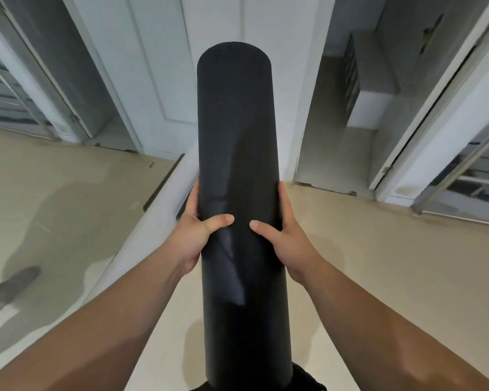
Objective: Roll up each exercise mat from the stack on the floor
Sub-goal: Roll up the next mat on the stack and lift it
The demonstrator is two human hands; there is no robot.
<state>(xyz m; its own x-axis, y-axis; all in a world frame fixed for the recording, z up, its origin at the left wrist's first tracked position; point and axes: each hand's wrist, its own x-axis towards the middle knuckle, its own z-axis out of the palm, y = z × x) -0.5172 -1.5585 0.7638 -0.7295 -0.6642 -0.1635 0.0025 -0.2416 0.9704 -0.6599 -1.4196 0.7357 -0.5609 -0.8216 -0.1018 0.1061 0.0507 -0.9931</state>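
You've got the rolled black mat (237, 193) dead center, pointing away from you, above the beige floor (393, 263). Your left hand (194, 235) and right hand (287, 238) clamp its sides, thumbs lying across the near face.

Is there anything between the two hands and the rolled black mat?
Nothing visible. The left hand and right hand both grip the rolled mat directly, one on each side, thumbs on its front.

Soft, even indoor light, faint sheen on the mat (237, 193), edges bent by wide-angle distortion
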